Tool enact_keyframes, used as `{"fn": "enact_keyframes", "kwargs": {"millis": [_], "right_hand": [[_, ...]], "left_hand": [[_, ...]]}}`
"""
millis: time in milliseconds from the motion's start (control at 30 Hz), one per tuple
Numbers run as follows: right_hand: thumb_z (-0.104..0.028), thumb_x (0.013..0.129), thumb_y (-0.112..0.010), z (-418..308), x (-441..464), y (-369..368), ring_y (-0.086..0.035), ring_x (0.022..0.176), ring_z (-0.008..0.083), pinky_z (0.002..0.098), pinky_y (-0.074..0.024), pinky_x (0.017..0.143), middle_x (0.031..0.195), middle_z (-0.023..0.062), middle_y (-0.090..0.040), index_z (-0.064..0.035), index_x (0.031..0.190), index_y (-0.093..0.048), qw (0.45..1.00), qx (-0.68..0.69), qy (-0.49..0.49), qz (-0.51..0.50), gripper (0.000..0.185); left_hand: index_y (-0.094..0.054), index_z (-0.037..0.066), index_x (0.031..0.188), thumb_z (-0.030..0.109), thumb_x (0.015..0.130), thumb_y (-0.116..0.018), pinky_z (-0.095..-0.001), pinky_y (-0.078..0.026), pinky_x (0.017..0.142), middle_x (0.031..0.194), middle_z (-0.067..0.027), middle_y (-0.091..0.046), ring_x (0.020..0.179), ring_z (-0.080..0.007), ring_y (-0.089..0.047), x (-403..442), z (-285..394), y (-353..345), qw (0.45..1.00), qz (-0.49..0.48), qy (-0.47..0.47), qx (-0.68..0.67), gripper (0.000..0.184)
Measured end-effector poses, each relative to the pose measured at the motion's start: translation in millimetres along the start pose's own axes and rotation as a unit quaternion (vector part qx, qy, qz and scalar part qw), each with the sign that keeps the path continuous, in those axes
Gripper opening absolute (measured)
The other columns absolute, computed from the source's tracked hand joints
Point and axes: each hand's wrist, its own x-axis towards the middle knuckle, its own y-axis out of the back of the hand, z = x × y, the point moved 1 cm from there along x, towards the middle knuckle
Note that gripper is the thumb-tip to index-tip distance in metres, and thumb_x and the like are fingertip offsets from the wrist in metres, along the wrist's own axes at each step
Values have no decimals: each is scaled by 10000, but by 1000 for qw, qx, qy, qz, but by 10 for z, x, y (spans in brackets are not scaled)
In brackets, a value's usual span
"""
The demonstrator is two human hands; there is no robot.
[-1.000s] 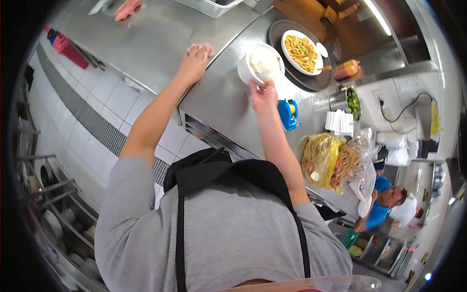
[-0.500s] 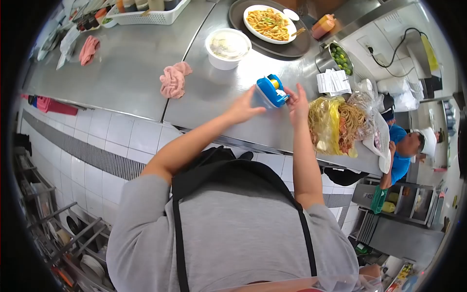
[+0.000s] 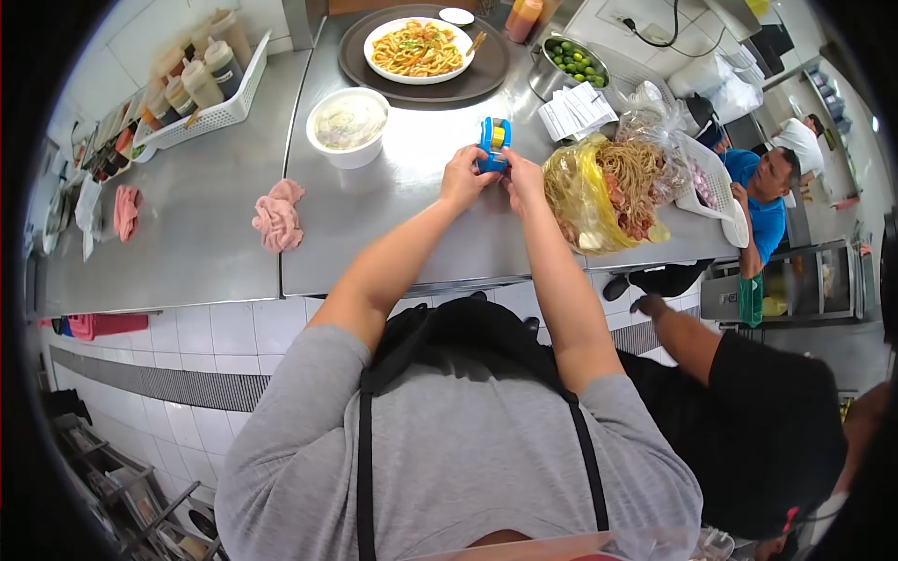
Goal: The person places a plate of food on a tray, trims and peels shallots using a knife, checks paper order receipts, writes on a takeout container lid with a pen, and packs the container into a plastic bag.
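Both hands meet in the upper middle of the frame at a blue tape dispenser, which carries 1 yellow-centred roll; whether its base rests on the steel counter or is slightly lifted, I cannot tell. The left hand is closed around the dispenser's lower left side, apparently steadying it. The right hand is narrow, its fingertips drawn together at the lower right end of the dispenser, touching it; whether they pinch a strip of tape is too small to tell. The step in hand looks like working at the dispenser, probably getting hold of the tape's loose end. By that reading, the next move calls for a firm hold from 1 hand and a light, clean pinch from the other, with the pull kept straight so that the tape neither folds nor sticks to itself. There is open counter towards the near edge for that pull. Up and to the left of the hands, well apart from them, stands a lidded white tub; to their right lies a yellow plastic bag with noodles beside it, near enough that the right elbow should swing little.
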Motion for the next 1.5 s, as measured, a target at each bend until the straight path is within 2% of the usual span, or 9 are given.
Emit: {"fn": "enact_keyframes", "kwargs": {"millis": [167,333,467,600,700,900,1033,1300,1500], "right_hand": [[-194,747,-619,-576,-449,-340,-491,855,144,386,-337,766,925,53,-561,-59,963,-585,998,-43,-24,51,257],[-111,754,-609,-505,-1492,-49,-508,897,129,264,-400,773,1045,104,-552,27,1119,-503,993,-81,74,41,404],[-124,770,-613,63,-2495,298,-496,901,107,242,-384,730,1079,109,-503,-7,785,-631,959,-239,150,-10,119],[-157,776,-611,482,-2692,519,-499,952,149,258,-379,787,986,113,-558,-15,779,-644,976,-210,26,54,146],[-175,768,-620,555,-2648,530,-509,947,173,276,-377,812,958,113,-573,-24,775,-650,969,-233,62,50,154],[-179,760,-625,620,-2623,523,-506,941,188,290,-369,824,970,116,-565,-23,771,-646,973,-221,44,54,158],[-174,762,-624,625,-2601,592,-503,932,183,287,-370,817,975,111,-562,-17,767,-640,973,-214,60,62,158],[-142,758,-622,533,-2566,686,-505,895,144,254,-381,777,966,92,-560,5,741,-625,984,-126,46,116,148],[-163,800,-569,262,-2239,581,-484,778,91,215,-363,713,809,11,-567,-7,808,-601,999,-25,36,17,159]], "left_hand": [[-543,44,828,134,558,-756,-334,-449,744,930,-124,-563,864,-267,-544,100,-37,36,998,-10,-41,55,355],[-555,46,845,146,586,-735,-337,-444,730,911,-122,-564,840,-268,-546,200,-6,38,998,-19,2,64,331],[-554,47,853,156,595,-729,-335,-441,725,929,-112,-559,843,-261,-544,232,-54,19,997,-16,-12,69,330],[-541,45,859,106,617,-696,-331,-441,734,958,-108,-542,858,-235,-544,208,12,30,998,-18,5,62,294],[-572,31,818,126,632,-663,-316,-451,699,876,-99,-587,782,-206,-571,182,-43,-10,998,50,39,-25,229],[-662,24,713,235,638,-665,-289,-456,636,650,-104,-614,634,-206,-593,196,338,93,971,-45,235,13,224],[-664,25,699,237,629,-682,-321,-470,638,686,-132,-614,642,-250,-598,274,45,-125,990,27,80,115,224],[-655,27,702,198,647,-650,-334,-481,601,674,-161,-605,599,-273,-589,444,174,-32,960,-104,56,253,179],[-618,40,859,161,754,-645,-204,-469,564,692,6,-574,592,-67,-536,534,803,961,948,-39,209,-236,163]]}}
